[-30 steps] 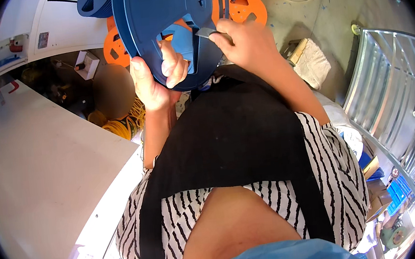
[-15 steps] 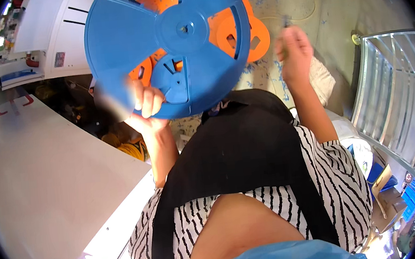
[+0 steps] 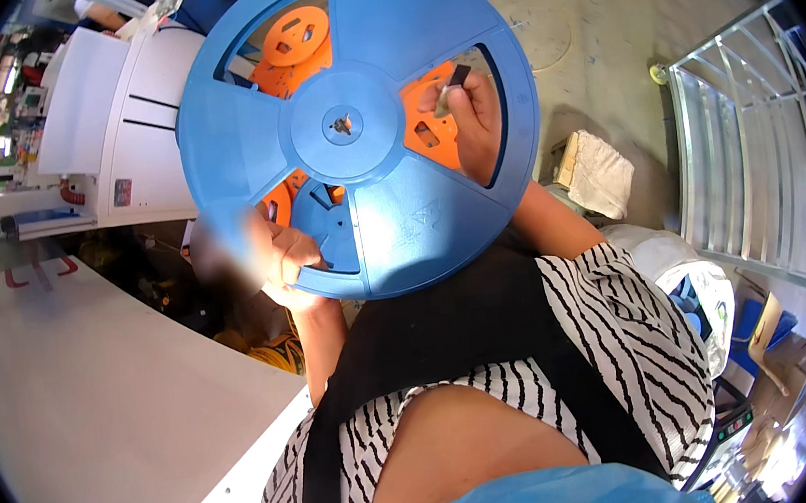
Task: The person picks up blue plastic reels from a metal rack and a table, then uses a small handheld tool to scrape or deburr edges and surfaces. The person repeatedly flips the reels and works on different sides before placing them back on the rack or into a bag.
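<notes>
A large blue plastic reel (image 3: 429,215) with wide cut-out windows is held up in front of me. My left hand (image 3: 287,258) grips its lower-left rim, fingers curled through a window; a blurred patch sits beside them. My right hand (image 3: 477,133) shows through the right window, its wrist hidden behind the rim. Pinched in its fingers is a small flat tool (image 3: 455,86) with a dark end and a paler part; its exact kind is unclear. Beyond the reel, orange reels (image 3: 297,37) and a smaller blue reel (image 3: 323,222) show through the windows.
A pale worktop (image 3: 95,378) lies to my left, with a white cabinet (image 3: 145,140) beyond it. On the right stands a metal rack (image 3: 751,140). A cloth-covered block (image 3: 599,174) and a white sack (image 3: 708,295) holding blue pieces are nearer. Blue scraps dot the floor.
The blue reel now sits lower in view and has turned. My right hand has moved left from beside the reel to behind its right window, still pinching the small tool.
</notes>
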Demonstrator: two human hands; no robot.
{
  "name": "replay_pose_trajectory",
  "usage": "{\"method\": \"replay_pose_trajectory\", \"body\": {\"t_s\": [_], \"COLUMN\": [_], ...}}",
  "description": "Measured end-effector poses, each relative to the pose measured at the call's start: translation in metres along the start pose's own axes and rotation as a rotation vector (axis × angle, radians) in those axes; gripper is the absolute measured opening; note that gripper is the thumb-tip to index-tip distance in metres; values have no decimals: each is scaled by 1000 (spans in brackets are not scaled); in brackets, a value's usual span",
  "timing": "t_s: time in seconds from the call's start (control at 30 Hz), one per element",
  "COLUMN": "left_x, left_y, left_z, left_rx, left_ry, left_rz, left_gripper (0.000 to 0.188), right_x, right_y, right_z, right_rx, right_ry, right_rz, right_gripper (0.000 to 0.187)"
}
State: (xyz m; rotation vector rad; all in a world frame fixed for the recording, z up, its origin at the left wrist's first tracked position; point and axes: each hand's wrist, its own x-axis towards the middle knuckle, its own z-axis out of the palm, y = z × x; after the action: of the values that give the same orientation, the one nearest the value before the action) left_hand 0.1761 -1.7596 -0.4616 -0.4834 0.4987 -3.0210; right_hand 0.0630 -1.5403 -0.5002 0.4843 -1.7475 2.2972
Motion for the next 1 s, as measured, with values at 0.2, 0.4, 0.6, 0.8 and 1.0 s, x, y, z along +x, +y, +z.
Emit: {"method": "replay_pose_trajectory", "body": {"t_s": [0.2, 0.4, 0.6, 0.8, 1.0], "left_x": [-2, 1, -2, -1, 1], "left_y": [-4, -21, -20, -6, 13], "left_z": [-5, -5, -4, 1, 12], "left_rx": [-28, 6, -20, 142, 541], "left_ry": [6, 1, -23, -71, -208], "left_rz": [-34, -54, -67, -126, -164], "left_gripper": [27, 30, 29, 44, 70], "right_x": [6, -11, -1, -18, -37], "right_y": [-3, 5, -7, -3, 45], "right_z": [0, 3, -3, 0, -80], "right_rx": [33, 60, 97, 53, 107], "right_ry": [34, -93, 140, -34, 428], "right_rz": [-40, 34, -65, 84, 626], "right_gripper": [16, 15, 15, 16, 18]}}
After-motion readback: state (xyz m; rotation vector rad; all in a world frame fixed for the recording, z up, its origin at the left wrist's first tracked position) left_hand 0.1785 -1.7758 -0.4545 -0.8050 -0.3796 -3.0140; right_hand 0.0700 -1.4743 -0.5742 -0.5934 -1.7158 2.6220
